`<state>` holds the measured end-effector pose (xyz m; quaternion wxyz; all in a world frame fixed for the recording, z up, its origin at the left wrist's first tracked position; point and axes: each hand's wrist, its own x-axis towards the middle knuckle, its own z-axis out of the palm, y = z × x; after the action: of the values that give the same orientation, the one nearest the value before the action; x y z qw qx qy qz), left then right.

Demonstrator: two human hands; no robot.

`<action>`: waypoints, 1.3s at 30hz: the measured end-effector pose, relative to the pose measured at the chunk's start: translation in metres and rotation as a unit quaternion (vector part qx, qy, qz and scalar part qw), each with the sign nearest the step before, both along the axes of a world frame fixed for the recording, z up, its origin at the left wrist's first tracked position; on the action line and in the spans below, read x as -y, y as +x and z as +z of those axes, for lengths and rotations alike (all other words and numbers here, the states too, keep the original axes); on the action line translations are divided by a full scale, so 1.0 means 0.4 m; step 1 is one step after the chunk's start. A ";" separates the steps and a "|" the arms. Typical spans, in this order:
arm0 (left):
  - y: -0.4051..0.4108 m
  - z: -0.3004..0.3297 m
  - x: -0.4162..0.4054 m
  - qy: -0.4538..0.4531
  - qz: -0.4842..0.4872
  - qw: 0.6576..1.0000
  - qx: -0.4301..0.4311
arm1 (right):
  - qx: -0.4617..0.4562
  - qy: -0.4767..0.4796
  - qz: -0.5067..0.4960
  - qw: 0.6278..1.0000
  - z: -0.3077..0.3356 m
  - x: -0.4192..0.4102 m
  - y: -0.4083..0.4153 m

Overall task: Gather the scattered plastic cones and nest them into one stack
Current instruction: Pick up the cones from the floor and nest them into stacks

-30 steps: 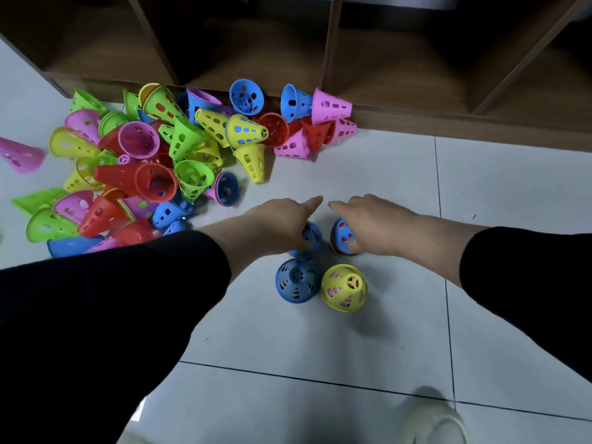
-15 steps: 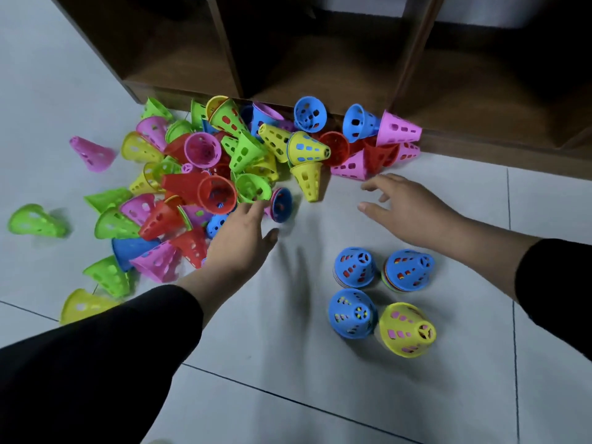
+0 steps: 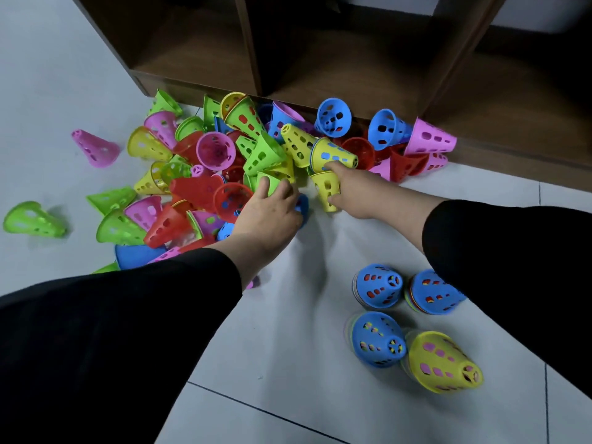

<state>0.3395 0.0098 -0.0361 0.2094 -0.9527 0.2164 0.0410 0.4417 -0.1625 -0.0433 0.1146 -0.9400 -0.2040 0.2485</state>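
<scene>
**Both hands moved from the stacks into the pile**

A second ago both hands were set on the small stacks standing on the tiled floor (image 3: 288, 347); half a second ago they had been lifted and were being reached toward the heap. Now the heap has been entered. The left hand (image 3: 269, 213) is curled at the near edge of the pile (image 3: 224, 168), its fingers closed round a green cone (image 3: 272, 184) lying there. The right hand (image 3: 349, 190) is laid over a yellow cone (image 3: 326, 190) that points toward the near edge of the floor, with thumb and fingers wrapped about it, and its fingertip touches a second yellow cone (image 3: 333, 153) just above. Whether either cone has been lifted clear cannot be told.

Four short stacks have been left standing near the right edge of the floor, well apart from the heap: two blue-topped stacks (image 3: 378, 286) side by side, and nearer the camera a third blue-topped stack (image 3: 378, 341) beside a yellow-topped stack (image 3: 445, 363). The loose cones are spread along the foot of the wooden shelf unit (image 3: 320, 75), with a pink cone (image 3: 96, 149) and a green stray (image 3: 32, 219) lying apart toward the left edge.

A fresh gathering round is judged to have begun; most cones are not yet nested, and the four stacks are still to be merged into one.
</scene>
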 end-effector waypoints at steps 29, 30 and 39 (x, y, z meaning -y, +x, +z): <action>-0.166 0.195 0.195 -0.845 0.383 0.347 -0.138 | -0.002 0.239 -0.183 0.953 0.287 0.479 -0.312; -0.171 0.192 0.202 -0.832 0.378 0.380 -0.143 | -0.002 0.207 -0.170 0.963 0.281 0.498 -0.328; -0.155 0.185 0.251 -0.334 0.128 0.907 -0.224 | -0.004 -0.044 0.008 0.999 0.225 0.518 -0.364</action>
<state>0.2776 -0.0904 0.0380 -0.1820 -0.9521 0.1350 0.2051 0.2961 -0.3696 0.0468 0.0720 -0.9413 -0.2005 0.2618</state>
